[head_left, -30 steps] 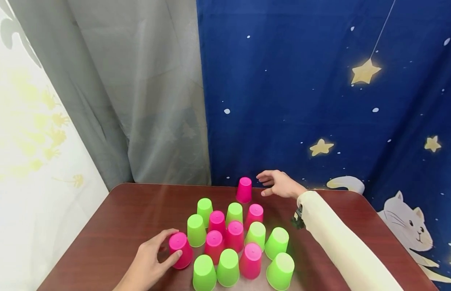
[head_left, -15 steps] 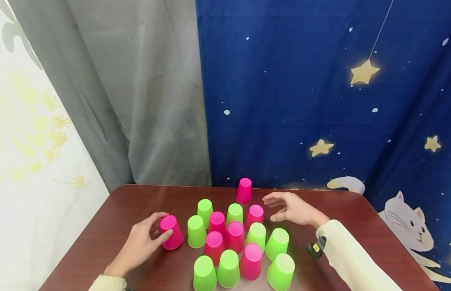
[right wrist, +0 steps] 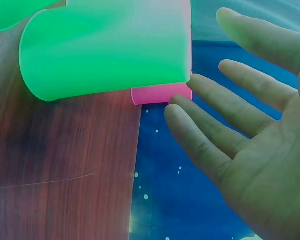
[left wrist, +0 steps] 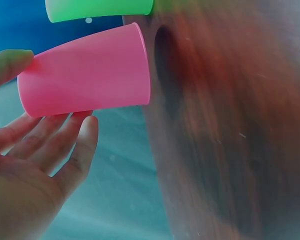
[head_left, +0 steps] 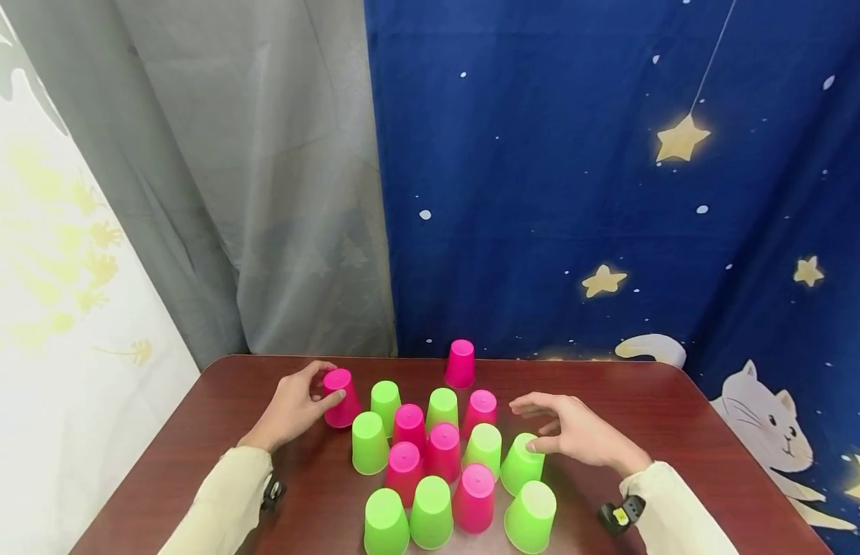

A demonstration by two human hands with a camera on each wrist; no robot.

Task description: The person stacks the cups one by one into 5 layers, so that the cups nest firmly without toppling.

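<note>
My left hand (head_left: pixel 291 406) holds an upside-down pink cup (head_left: pixel 342 401) between thumb and fingers, left of the back green cup (head_left: pixel 385 402). In the left wrist view the held cup (left wrist: pixel 87 72) shows a shadow on the wood beside its rim, seemingly a little raised. My right hand (head_left: pixel 584 436) hovers with loosely extended fingers at the right of the group, its thumb overlapping a green cup (head_left: pixel 522 469) in the head view. From the right wrist view, that palm (right wrist: pixel 275 165) holds nothing, and a green cup (right wrist: pixel 110 50) is close to the fingertips.
Several upside-down pink and green cups stand clustered mid-table, among them a front pink cup (head_left: pixel 474 501) and a front green cup (head_left: pixel 530 518). One pink cup (head_left: pixel 461 364) stands alone near the back edge of the brown table (head_left: pixel 631 401). Curtains (head_left: pixel 513 193) hang behind.
My left hand has carried the pink cup away from the front left of the group toward the back. My right hand has drawn back from beside the rear pink cup, toward the near right.
</note>
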